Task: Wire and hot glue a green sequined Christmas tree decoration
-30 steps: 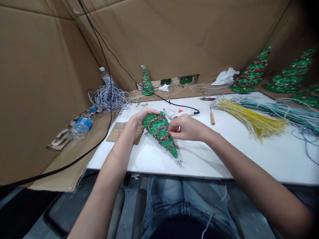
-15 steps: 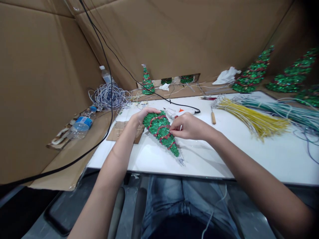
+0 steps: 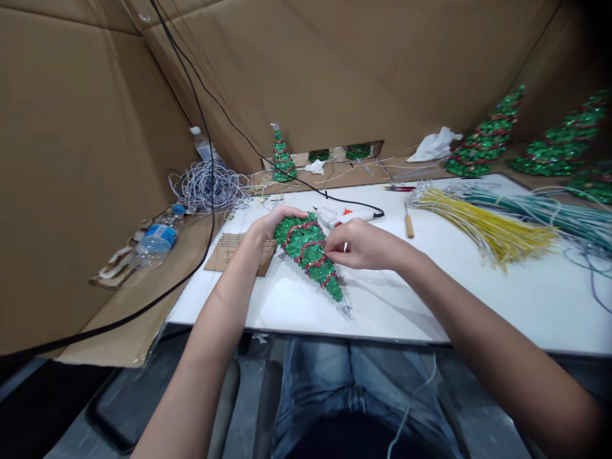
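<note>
A green glitter cone tree (image 3: 308, 254) with red bead garlands lies tilted over the white table (image 3: 430, 299), its tip pointing toward me. My left hand (image 3: 270, 223) wraps around the tree's wide base from the left. At the tree's right side my right hand (image 3: 358, 245) is closed in a pinch against the red garland. What the fingertips pinch is too small to make out.
A white glue gun (image 3: 351, 218) and a wooden-handled awl (image 3: 408, 224) lie behind my hands. Yellow wire bundles (image 3: 482, 229) and green ones (image 3: 545, 213) spread at right. Finished trees (image 3: 482, 143) stand at back right, a small tree (image 3: 282, 159) at back centre. A water bottle (image 3: 155, 241) and a wire coil (image 3: 208, 185) sit at left.
My right hand's pinch has shifted slightly up along the tree's side. The left hand and tree have barely moved.
</note>
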`<state>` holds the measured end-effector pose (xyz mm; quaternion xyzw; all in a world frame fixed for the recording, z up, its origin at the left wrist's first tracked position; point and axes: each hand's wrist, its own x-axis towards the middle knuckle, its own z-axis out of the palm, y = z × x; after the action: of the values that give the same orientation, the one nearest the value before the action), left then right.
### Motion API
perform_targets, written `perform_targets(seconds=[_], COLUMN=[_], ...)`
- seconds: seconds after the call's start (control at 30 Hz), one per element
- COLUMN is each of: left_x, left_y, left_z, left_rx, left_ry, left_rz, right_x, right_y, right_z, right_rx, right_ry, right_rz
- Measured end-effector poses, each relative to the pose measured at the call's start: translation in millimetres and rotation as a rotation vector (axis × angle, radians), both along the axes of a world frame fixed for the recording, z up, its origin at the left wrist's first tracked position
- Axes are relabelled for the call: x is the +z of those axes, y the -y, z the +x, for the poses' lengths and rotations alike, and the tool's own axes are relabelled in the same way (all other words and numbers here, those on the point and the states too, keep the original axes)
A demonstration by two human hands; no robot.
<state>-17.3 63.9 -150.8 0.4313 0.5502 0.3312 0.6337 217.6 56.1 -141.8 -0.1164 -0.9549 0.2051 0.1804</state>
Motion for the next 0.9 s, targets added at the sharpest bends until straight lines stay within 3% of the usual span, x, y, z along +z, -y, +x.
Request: perform_targets(seconds=[0.3,0.9], left_x=[2.2,-0.4], left_y=[1.9,1.5], left_z=[2.3,1.8], left_rx=[0.011,0.046], left_ry=[0.027,0.089], left_rz=[-0.115,-0.146], right_x=[1.3,-1.7], right_y=[-1.9,-6.1], right_z=[-0.2,-2.3], right_rx=[-0.039,-0.014], right_ry=[-0.013,-0.059], right_rz=[-0.011,0.073])
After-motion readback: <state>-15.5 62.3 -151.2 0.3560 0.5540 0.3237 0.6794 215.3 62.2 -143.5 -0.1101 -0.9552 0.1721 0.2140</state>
